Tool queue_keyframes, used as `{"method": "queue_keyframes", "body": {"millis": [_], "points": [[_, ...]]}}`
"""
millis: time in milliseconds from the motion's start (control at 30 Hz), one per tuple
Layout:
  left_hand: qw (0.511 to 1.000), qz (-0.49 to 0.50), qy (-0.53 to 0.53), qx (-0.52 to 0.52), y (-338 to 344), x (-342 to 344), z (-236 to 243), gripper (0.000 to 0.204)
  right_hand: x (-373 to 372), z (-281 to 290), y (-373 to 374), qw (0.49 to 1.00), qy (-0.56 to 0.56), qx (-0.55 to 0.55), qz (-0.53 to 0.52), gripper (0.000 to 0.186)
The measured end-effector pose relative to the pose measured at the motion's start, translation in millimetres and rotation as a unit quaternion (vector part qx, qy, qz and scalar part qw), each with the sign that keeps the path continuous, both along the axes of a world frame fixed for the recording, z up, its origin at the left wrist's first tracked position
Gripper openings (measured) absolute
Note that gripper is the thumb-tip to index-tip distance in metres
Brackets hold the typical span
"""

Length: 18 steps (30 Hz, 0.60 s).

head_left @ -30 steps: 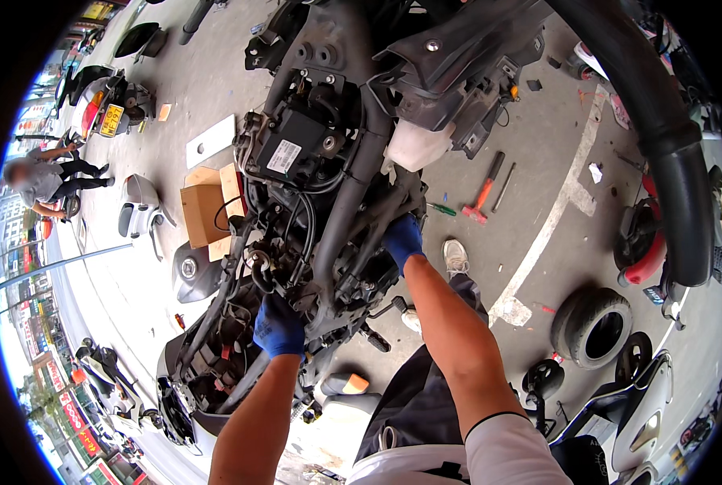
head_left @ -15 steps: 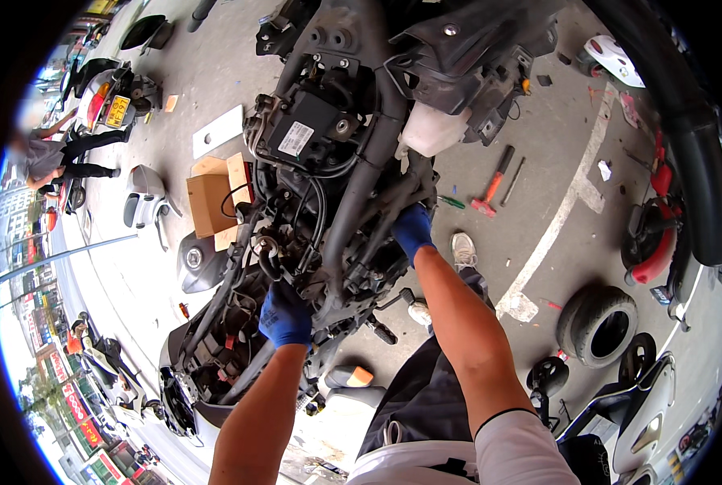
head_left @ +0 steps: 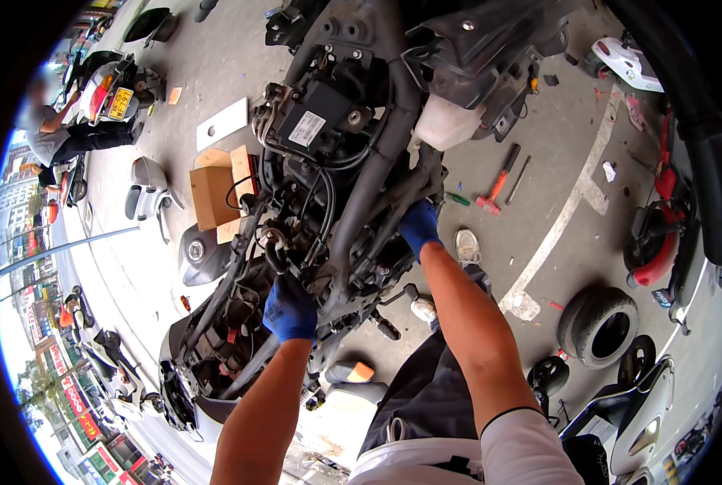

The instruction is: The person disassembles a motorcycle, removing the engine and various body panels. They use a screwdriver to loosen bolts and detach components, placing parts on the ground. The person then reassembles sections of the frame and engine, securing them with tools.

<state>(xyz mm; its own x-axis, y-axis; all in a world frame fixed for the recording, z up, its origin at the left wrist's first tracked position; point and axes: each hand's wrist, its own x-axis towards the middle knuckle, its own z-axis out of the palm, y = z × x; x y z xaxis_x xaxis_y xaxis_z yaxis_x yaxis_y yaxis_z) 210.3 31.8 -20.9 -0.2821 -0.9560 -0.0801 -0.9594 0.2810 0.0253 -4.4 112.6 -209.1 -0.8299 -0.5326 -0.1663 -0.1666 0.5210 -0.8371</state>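
A partly stripped motorcycle (head_left: 359,206) fills the middle, its dark frame tubes, cables and hoses exposed. My left hand (head_left: 290,311), in a blue glove, reaches in among these parts. Its fingers are closed at the lower end of a short curved black hose (head_left: 275,257), below a round metal fitting (head_left: 272,235). My right hand (head_left: 419,229), gloved in blue too, reaches in at the motorcycle's right side beneath a frame tube. The frame parts hide its fingers, so I cannot see what they touch. A black box with a white label (head_left: 306,128) sits farther up between the tubes.
On the ground to the right lie a hammer (head_left: 499,179), a thin metal rod (head_left: 519,179) and a green-handled tool (head_left: 457,199). Tyres (head_left: 609,325) lie farther right. Leftward are an open cardboard box (head_left: 213,198), a grey body panel (head_left: 198,252) and a person (head_left: 50,121) by a scooter.
The view has shifted slightly, moving the motorcycle a little rightward in it. Both hands remain at the same parts. The person at the far left has shifted posture beside the scooter.
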Motion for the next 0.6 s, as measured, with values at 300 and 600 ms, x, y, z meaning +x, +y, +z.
{"method": "queue_keyframes", "body": {"millis": [300, 600], "points": [[1.0, -0.012, 0.014, -0.014, 0.4, 2.5, -1.3, 0.029, -1.2, 14.3, 0.7, 1.0, -0.008, -0.021, 0.016, 0.043], [1.0, -0.006, 0.008, -0.015, -0.2, 3.6, -2.8, 0.031, 1.5, 5.1, -0.2, 0.998, -0.052, -0.037, -0.012, 0.033]]}}
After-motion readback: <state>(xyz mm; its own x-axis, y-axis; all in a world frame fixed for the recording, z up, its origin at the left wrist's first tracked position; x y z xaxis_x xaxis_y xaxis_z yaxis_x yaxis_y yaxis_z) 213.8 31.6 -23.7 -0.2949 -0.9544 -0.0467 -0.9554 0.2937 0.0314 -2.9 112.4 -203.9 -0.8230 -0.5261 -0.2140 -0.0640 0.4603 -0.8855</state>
